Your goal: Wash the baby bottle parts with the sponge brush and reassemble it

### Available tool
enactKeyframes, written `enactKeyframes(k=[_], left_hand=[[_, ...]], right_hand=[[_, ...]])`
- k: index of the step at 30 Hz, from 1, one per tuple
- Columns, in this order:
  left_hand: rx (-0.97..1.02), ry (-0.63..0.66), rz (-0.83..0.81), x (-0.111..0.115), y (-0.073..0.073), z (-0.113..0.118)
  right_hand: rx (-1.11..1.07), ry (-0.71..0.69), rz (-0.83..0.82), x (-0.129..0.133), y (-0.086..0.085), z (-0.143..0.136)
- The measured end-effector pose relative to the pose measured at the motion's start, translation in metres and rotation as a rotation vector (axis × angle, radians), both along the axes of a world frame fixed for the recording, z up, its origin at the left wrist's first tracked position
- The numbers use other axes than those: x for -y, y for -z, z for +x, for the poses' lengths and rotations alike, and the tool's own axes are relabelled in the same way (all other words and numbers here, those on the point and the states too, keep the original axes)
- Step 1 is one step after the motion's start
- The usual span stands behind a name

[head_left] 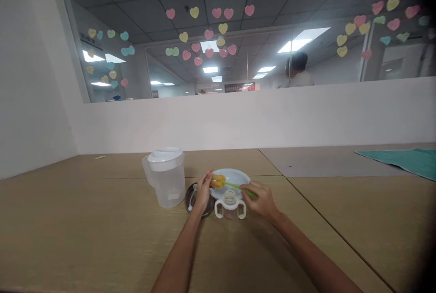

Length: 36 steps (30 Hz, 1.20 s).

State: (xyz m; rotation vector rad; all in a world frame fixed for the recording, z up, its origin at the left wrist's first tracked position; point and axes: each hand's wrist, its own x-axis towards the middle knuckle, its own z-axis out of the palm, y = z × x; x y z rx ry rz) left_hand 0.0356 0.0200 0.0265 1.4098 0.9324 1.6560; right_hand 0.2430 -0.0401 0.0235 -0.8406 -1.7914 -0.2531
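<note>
My left hand (pixel 203 191) is closed around a yellow cup-like part (pixel 218 181), tipped on its side with its opening to the right. A thin green-handled brush (pixel 232 185) is gripped in my right hand (pixel 260 197), and its far end reaches the yellow part's opening; whether it is inside I cannot tell. Just below stands a clear baby bottle (pixel 230 200) with two white handles, its top uncovered. Behind both hands lies a white bowl (pixel 235 174). Partly under my left hand is a dark round dish (pixel 208 209) holding a white straw piece (pixel 191 202).
A clear lidded pitcher (pixel 168 179) stands left of the dish. On the far right lies a green cloth (pixel 408 159). Seams cross the wooden table (pixel 102 229). Behind it rises a white wall (pixel 218 125) with a window bearing heart-shaped notes, and a person (pixel 299 70) beyond the glass.
</note>
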Motion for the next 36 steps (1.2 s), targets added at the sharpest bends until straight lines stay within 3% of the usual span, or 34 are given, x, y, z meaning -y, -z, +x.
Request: enactKeyframes(k=[5, 8, 11, 16, 19, 22, 25, 30, 36], left_hand=[[0.093, -0.081, -0.046, 0.0, -0.002, -0.004], [0.141, -0.104, -0.066, -0.003, -0.002, -0.008], [0.154, -0.268, -0.031, -0.01, -0.001, -0.015], [-0.192, -0.64, 0.091, -0.016, 0.004, -0.029], [-0.473, -0.755, 0.132, -0.012, 0.007, -0.03], [-0.683, -0.733, 0.14, -0.006, 0.008, -0.027], [-0.772, -0.71, 0.096, -0.004, 0.009, -0.026], [-0.797, -0.701, -0.053, -0.012, 0.013, -0.033], [-0.719, -0.565, -0.189, -0.026, 0.028, -0.042]], right_hand=[[0.374, 0.127, 0.361, -0.003, 0.006, -0.001], [0.437, 0.184, 0.424, -0.006, 0.007, 0.002], [0.436, 0.265, 0.428, -0.009, 0.009, 0.004], [0.355, 0.394, 0.366, -0.013, 0.011, 0.009], [0.287, 0.455, 0.312, -0.013, 0.008, 0.012], [0.272, 0.484, 0.293, -0.012, 0.005, 0.014], [0.282, 0.49, 0.29, -0.011, 0.004, 0.015], [0.255, 0.515, 0.282, -0.012, 0.005, 0.015], [0.235, 0.506, 0.251, -0.014, 0.006, 0.015]])
